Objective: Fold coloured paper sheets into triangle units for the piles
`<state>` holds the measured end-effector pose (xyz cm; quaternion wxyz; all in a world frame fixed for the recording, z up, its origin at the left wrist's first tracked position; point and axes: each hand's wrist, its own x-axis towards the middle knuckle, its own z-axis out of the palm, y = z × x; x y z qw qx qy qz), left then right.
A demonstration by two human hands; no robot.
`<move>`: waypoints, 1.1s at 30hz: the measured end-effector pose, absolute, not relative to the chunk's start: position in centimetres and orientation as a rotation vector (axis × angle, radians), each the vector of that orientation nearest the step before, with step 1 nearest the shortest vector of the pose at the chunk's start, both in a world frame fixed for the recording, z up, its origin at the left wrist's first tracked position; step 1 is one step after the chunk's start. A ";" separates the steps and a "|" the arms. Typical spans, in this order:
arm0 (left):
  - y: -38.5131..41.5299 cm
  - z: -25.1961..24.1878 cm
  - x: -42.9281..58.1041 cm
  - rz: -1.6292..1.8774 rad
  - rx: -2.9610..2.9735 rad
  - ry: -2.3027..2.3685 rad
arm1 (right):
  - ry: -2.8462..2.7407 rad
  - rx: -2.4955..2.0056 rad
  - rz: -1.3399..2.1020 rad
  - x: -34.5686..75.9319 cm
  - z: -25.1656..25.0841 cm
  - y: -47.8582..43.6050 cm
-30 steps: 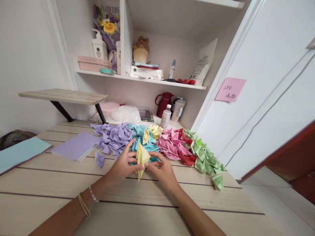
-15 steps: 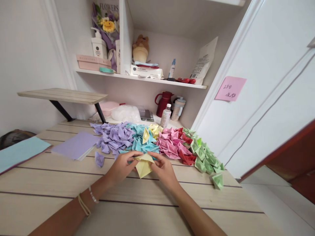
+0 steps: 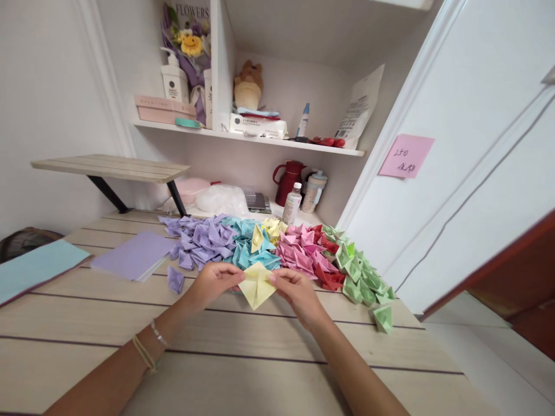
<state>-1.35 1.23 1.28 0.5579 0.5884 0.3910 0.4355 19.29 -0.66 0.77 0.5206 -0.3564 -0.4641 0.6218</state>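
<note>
A folded yellow paper (image 3: 257, 286), diamond-shaped with creases through its middle, is held up between my two hands over the table. My left hand (image 3: 219, 282) pinches its left corner between thumb and fingers. At the opposite corner, my right hand (image 3: 295, 289) grips it the same way. Just behind lie folded paper boats in colour groups: purple boats (image 3: 206, 242), blue boats (image 3: 249, 248), a few yellow boats (image 3: 272, 229), pink boats (image 3: 299, 254), red boats (image 3: 330, 278) and green boats (image 3: 362, 274).
Purple paper sheets (image 3: 132, 254) and blue sheets (image 3: 41, 266) lie at the left, near a single purple boat (image 3: 175, 279). A small raised stand (image 3: 110, 167) is behind them. At the back stand a plastic bottle (image 3: 292, 204), a red jug (image 3: 289, 180) and a tumbler (image 3: 314, 192).
The yellow paper has flattened out into a full diamond, its top point now raised. My hands have shifted to its left and right corners, slightly farther apart.
</note>
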 end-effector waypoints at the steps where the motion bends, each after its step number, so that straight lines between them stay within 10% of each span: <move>1: 1.2 1.3 -1.3 1.050 1.391 0.928 | -1.124 -0.867 1.478 19.3 0.8 -0.7; 33: 0.6 1.3 -1.0 0.984 1.499 0.881 | -1.400 -0.919 1.206 19.1 0.8 -1.1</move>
